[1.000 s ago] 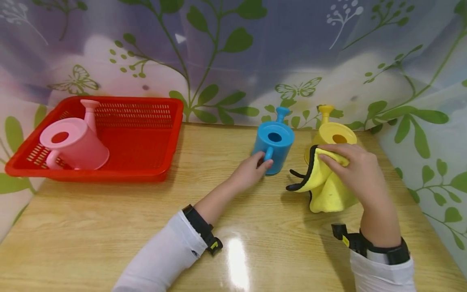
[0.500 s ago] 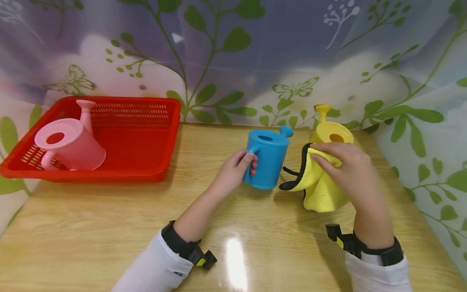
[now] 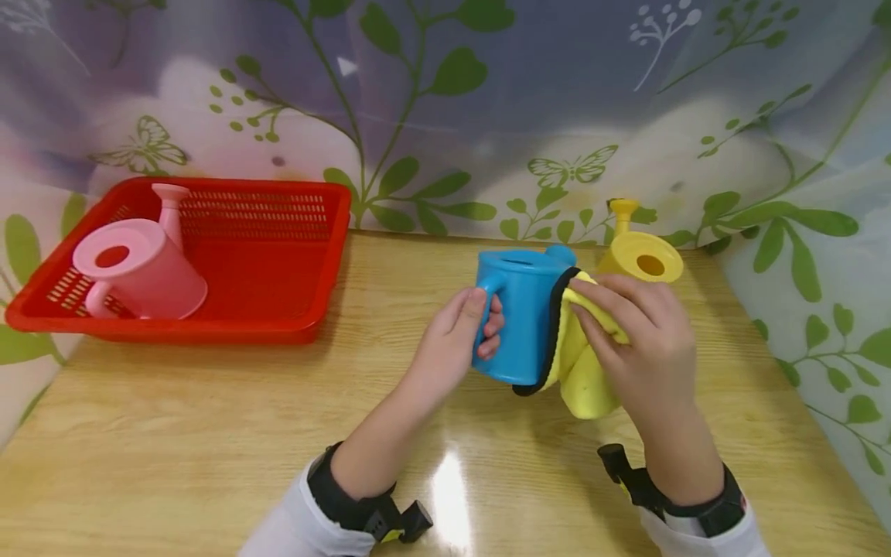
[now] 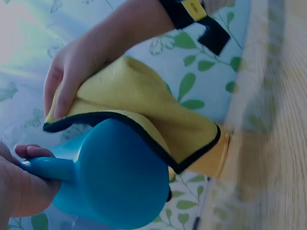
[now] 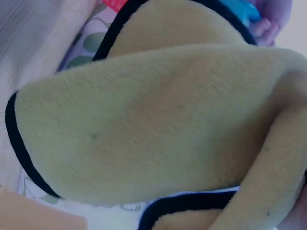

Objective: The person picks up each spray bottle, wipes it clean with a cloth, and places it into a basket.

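Note:
My left hand [image 3: 455, 333] grips the handle of a blue toy watering can [image 3: 518, 317], raised over the table and slightly tilted. Its round base faces the left wrist view. My right hand [image 3: 643, 333] pinches a yellow cloth [image 3: 585, 371] with black edging, which lies against the can's right side and hangs down below the fingers. In the right wrist view the cloth [image 5: 144, 120] fills most of the picture, with a bit of the blue can [image 5: 242, 12] behind it. A yellow watering can [image 3: 643, 259] stands behind the right hand, partly hidden.
At the left, a red plastic basket [image 3: 327, 271] holds a pink watering can [image 3: 149, 271] on the wooden table [image 3: 209, 441]. A printed curtain [image 3: 445, 116] with leaves and butterflies hangs along the back and right edges.
My left hand has lifted the blue can by its handle, turned it and brought it nearer. The right hand has moved left, bringing the cloth against the can.

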The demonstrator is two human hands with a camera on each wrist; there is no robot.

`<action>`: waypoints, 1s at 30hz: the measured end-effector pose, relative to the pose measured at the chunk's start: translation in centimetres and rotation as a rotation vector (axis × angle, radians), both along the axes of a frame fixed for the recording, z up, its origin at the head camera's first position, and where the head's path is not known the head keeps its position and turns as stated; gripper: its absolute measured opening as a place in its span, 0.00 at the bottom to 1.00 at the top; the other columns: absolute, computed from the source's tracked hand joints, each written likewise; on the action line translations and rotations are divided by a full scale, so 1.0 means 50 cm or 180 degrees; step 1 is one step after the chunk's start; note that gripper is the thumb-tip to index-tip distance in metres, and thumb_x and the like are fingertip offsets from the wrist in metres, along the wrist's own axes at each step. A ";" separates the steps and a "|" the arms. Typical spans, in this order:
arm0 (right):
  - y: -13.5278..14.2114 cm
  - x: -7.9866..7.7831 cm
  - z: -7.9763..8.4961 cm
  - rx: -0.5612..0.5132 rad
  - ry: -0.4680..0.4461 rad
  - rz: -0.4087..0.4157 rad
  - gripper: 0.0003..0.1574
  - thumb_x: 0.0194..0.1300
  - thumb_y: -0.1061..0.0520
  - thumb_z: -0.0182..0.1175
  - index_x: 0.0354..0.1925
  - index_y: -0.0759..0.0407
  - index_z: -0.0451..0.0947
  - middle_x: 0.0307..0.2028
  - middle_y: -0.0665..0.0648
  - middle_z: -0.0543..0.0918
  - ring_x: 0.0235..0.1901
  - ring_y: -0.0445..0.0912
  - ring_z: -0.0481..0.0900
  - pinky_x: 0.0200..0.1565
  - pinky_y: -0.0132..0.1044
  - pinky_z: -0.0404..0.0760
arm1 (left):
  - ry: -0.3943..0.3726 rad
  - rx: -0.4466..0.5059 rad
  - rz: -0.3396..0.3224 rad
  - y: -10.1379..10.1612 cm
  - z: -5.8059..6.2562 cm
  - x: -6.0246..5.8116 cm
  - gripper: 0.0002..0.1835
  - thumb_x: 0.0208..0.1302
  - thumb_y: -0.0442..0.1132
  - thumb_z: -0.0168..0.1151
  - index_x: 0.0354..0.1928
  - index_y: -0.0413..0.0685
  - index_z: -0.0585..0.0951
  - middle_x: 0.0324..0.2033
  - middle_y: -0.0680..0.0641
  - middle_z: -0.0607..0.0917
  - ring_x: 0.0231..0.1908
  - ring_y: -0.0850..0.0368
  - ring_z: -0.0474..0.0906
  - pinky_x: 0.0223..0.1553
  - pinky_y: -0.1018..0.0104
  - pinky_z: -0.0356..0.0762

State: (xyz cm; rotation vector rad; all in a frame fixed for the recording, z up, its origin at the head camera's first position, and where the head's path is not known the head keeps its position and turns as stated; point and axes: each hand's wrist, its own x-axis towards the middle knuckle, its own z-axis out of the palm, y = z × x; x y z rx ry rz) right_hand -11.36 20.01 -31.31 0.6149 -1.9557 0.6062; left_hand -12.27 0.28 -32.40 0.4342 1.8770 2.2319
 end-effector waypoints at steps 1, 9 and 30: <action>-0.005 0.001 -0.001 0.0020 0.0113 -0.0012 0.19 0.67 0.47 0.59 0.40 0.62 0.85 0.35 0.65 0.85 0.32 0.60 0.77 0.35 0.47 0.72 | -0.0002 0.0030 -0.0027 0.002 0.003 0.003 0.17 0.78 0.45 0.35 0.40 0.38 0.67 0.24 0.50 0.65 0.22 0.60 0.62 0.29 0.73 0.65; -0.038 -0.001 -0.009 0.0440 0.0421 -0.0247 0.12 0.69 0.52 0.58 0.42 0.56 0.85 0.35 0.63 0.84 0.26 0.59 0.77 0.26 0.48 0.74 | -0.0189 0.0274 -0.0278 0.009 0.017 0.018 0.15 0.79 0.43 0.32 0.39 0.41 0.65 0.22 0.52 0.61 0.19 0.64 0.58 0.25 0.75 0.61; -0.071 -0.003 -0.024 0.0554 0.0437 -0.0034 0.14 0.68 0.50 0.59 0.39 0.56 0.86 0.34 0.60 0.82 0.25 0.54 0.76 0.26 0.44 0.74 | -0.0715 0.0447 -0.0002 0.014 0.011 0.032 0.18 0.76 0.49 0.37 0.29 0.47 0.63 0.15 0.56 0.57 0.15 0.65 0.51 0.18 0.75 0.51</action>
